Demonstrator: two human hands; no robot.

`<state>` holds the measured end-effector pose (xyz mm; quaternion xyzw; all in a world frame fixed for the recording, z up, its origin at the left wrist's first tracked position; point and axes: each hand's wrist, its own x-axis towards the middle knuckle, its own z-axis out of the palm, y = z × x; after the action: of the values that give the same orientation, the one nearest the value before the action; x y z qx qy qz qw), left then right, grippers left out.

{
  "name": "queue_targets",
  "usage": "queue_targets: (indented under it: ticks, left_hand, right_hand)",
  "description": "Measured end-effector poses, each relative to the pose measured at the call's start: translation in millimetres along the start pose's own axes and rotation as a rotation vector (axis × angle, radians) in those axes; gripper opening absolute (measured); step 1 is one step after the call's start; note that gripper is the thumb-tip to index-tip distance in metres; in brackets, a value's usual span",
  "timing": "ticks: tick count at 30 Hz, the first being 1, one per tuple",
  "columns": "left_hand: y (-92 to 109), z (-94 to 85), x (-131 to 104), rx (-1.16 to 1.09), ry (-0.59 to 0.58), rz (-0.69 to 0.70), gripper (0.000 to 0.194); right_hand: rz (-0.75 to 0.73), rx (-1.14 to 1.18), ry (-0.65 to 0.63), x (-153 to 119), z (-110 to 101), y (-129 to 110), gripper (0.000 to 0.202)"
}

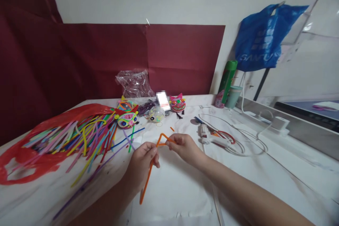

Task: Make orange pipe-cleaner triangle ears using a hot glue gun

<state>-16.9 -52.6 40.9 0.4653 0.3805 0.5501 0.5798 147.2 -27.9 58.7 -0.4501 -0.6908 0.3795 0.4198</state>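
An orange pipe cleaner (pixel 149 176) is bent into a small triangle at its top, and a long folded tail hangs down toward the table. My left hand (pixel 145 157) pinches it between thumb and fingers where the tail meets the triangle. The triangle's right corner is pinched by my right hand (pixel 184 146). Both hands are above a white sheet (pixel 174 190). A short orange piece (pixel 172 129) lies just beyond my right hand.
Many coloured pipe cleaners (pixel 87 134) lie on a red plastic bag (pixel 53 166) at left. Colourful animal-face crafts (pixel 127 119) stand behind. At right are a glue gun (pixel 212 137), a looped cable, a power strip (pixel 254 116), a green can (pixel 229 79) and a cup (pixel 233 97).
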Motion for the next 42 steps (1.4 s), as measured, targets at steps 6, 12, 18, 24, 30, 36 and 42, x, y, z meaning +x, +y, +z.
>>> queue_targets:
  ticks: [6,12,18,24,30,36,42]
  left_hand:
    - [-3,2.0,-1,0.095,0.02,0.012,0.012]
    - [-6,2.1,-1,0.101,-0.012,0.04,0.012]
    - [-5,3.2,-1,0.118,0.008,0.023,0.01]
    - [-5,4.1,-1,0.11,0.009,0.022,0.01]
    - [-6,5.2,0,0.143,0.068,0.025,0.012]
    - [-6,-2.0,1,0.103,0.067,0.069,0.012]
    - [-1,-7.5,8,-0.038,0.161,0.07,0.015]
  right_hand:
    - [0.085,0.3,-0.07,-6,-1,3,0.025]
    - [0.124,0.214,-0.005,-9,3,-1,0.026]
    - [0.123,0.192,-0.005,-10,4,3,0.029]
    - [0.123,0.195,0.023,-9,9,7,0.027]
    - [0.126,0.175,0.025,-11,11,6,0.026]
    - [0.099,0.334,0.033,-11,6,3,0.031]
    - [0.133,0.458,0.071,-7,5,16,0.041]
